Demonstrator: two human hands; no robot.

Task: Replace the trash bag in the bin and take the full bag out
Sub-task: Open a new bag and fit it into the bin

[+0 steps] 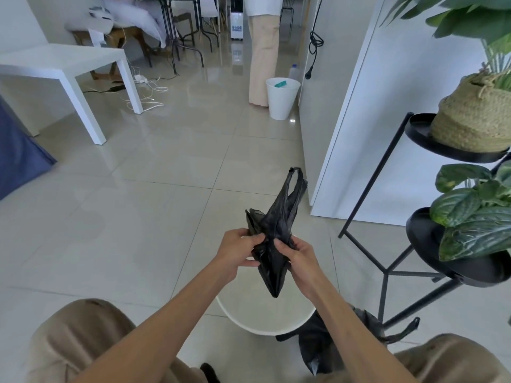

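**Liner being worked open above the bin**

Both grips are clamping on the fresh black bag (276, 217). The left grip (239, 251) is pinching one side of the crumpled plastic and the right grip (300, 259) the other, fingers curled into the folds. The bag is hanging between them in a tight bunch, handle loops pointing up and away from the grips, tail dangling toward the white bin (265, 326). That bin is sitting unlined on the floor directly beneath the grips.

The job now, as I'm reading it, is finding the mouth. That is calling for rubbing the two layers apart near the handles rather than tugging at the bunched middle, since plastic this thin is looking liable to cling or tear. Once it is parting, a shake to let air in should be helping before the bag goes over the rim.

The full bag (318, 346) is slumping on the floor just below and right of the right grip, beside the bin, waiting to be carried out.

Glossy pale floor tiles (154, 205) are spreading ahead of the grips. A black plant stand (387, 272) is standing off to their right and a white table (63, 62) far up to their left. A second white bin (282, 100) is sitting far ahead, beside a standing person's trouser legs (262, 51).
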